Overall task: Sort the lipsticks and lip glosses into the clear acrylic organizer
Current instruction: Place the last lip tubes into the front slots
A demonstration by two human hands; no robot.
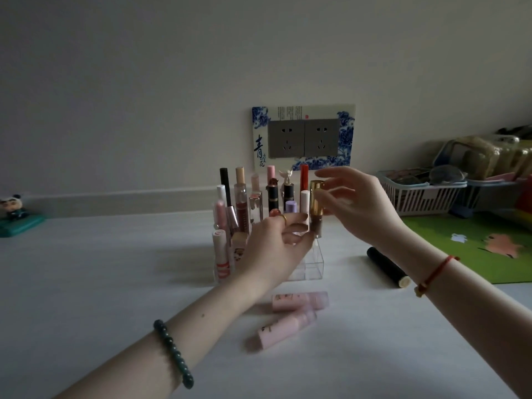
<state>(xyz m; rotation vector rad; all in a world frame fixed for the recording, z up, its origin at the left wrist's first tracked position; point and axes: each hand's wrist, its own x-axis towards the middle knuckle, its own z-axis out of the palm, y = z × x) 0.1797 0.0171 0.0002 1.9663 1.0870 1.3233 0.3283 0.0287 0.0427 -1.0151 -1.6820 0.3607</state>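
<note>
At the middle of the desk [86,283], in the head view, a clear organizer [312,264] stood crowded with upright lipsticks, its front right compartments bare. A gold-capped lip gloss [316,201] hung upright over the right edge, its lower end at the rim, just beside a white tube [304,201].

The likely trouble was a tilt. If the gloss leaned on the way down, it could catch the compartment wall or knock the white tube into its neighbours. A hard push could also shove the light organizer along the desk. Two pink tubes [299,301] and a black tube [387,266] lay loose near the forearms, so a sweeping wrist might set them rolling.

The left hand [276,240] reached in from below, fingers curled, seemingly pinching the lower end of the gloss. The right hand [357,203] arched in from the right, fingers spread by the gold cap. Whether it gripped the cap could not be told through the blur.
</note>
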